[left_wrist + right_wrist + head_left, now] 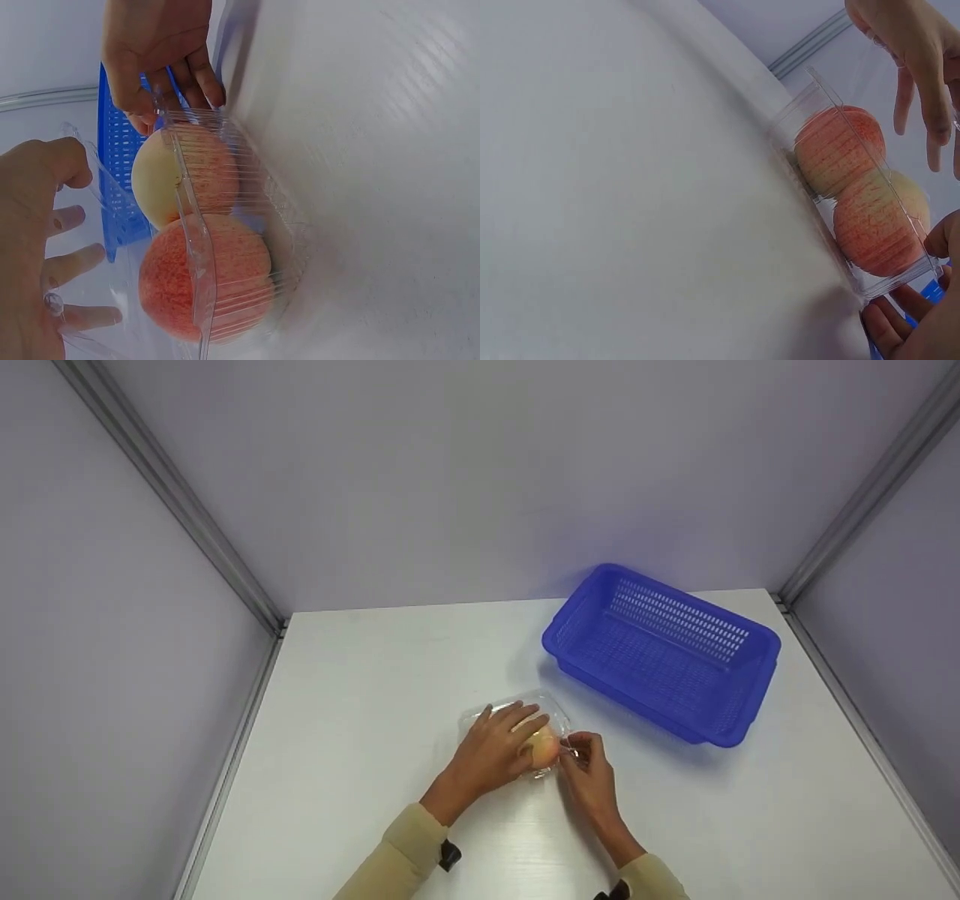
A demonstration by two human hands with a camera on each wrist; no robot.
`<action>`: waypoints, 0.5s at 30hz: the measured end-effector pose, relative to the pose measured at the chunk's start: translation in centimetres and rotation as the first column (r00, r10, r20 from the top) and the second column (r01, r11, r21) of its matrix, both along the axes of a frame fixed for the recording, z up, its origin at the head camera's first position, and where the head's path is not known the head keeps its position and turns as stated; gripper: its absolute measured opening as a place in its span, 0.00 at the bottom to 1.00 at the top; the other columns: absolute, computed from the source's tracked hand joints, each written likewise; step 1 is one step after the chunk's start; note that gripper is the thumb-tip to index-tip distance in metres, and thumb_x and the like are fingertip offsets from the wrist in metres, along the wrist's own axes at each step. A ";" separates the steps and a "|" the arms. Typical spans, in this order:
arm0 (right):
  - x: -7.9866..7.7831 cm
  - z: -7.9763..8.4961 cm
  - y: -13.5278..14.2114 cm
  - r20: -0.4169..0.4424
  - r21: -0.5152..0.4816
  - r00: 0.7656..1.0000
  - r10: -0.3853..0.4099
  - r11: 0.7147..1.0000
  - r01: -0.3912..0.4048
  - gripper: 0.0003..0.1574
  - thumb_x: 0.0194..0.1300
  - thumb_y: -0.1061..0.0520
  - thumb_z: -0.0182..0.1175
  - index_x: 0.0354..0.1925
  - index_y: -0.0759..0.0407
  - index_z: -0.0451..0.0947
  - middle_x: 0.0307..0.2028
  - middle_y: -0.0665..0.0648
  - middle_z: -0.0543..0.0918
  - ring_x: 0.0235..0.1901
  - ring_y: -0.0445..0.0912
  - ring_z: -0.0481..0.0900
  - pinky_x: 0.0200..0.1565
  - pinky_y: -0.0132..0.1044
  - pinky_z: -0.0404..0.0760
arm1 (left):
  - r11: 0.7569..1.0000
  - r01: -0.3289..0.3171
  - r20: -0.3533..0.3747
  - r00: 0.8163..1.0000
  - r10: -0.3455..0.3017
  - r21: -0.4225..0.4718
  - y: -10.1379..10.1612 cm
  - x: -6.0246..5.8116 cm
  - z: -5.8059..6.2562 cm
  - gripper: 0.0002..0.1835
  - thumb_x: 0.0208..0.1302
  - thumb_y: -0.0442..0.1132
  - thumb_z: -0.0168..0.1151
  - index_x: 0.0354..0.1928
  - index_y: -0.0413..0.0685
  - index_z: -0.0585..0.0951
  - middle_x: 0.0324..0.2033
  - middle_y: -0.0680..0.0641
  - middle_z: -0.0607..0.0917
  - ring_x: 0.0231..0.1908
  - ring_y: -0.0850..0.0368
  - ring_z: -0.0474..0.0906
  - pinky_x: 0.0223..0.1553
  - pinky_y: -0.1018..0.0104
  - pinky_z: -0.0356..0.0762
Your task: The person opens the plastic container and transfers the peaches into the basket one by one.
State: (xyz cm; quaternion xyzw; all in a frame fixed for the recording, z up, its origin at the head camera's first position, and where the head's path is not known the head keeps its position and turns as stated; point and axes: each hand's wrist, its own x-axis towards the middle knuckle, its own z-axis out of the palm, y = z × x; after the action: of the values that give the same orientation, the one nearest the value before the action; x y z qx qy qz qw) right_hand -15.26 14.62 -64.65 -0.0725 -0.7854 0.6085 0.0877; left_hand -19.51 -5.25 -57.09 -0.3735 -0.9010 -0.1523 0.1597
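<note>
A clear plastic clamshell box [289, 225] stands on the table with its lid raised. Inside lie two round fruits that look like peaches, a redder one [232, 274] and a yellower one [206, 169]. My left hand [495, 746] is over the box, its fingers spread against the clear lid [112, 300]. At the box's right end, my right hand [592, 776] pinches the rim at the corner, with the thumb above and fingers lower down, as the right wrist view shows. The fingertips of the right hand are partly hidden in the head view.
A blue plastic basket [637, 706] with slotted sides stands at the back right, beyond my right hand. The white table [360, 682] meets grey-white panels at the back and both sides.
</note>
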 end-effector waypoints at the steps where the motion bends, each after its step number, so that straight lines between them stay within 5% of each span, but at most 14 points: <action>1: 0.0 0.0 0.0 0.004 0.008 1.000 -0.007 1.000 0.007 0.16 0.74 0.64 0.63 0.57 0.65 0.73 0.54 0.66 0.85 0.53 0.53 0.85 0.54 0.31 0.82 | 1.000 -0.001 -0.008 1.000 0.001 -0.001 0.0 -0.1 0.1 0.27 0.66 0.38 0.68 0.68 0.56 0.82 0.66 0.48 0.84 0.67 0.47 0.81 0.63 0.36 0.82; 9: 0.0 0.2 0.3 0.025 0.016 0.998 -0.050 0.999 0.049 0.13 0.73 0.62 0.64 0.53 0.65 0.77 0.44 0.63 0.84 0.38 0.43 0.79 0.42 0.31 0.79 | 1.000 -0.004 -0.145 0.989 0.007 0.024 -0.2 -1.0 0.6 0.26 0.59 0.33 0.68 0.61 0.54 0.85 0.54 0.50 0.87 0.57 0.53 0.85 0.56 0.56 0.86; 15: -0.1 0.1 0.3 0.009 0.034 0.998 -0.070 0.997 0.070 0.13 0.71 0.63 0.66 0.51 0.65 0.78 0.38 0.58 0.82 0.32 0.40 0.77 0.35 0.28 0.76 | 0.997 -0.031 -0.239 0.970 0.046 0.065 -0.6 -2.1 1.5 0.17 0.60 0.33 0.69 0.52 0.52 0.86 0.46 0.50 0.87 0.47 0.54 0.86 0.46 0.60 0.86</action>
State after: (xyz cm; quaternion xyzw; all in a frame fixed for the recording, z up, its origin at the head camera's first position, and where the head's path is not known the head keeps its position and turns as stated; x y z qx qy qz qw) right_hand -15.32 14.90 -64.54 -0.1015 -0.7929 0.5914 0.1061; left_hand -21.56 -5.84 -55.63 -0.3665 -0.8770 -0.1303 0.2819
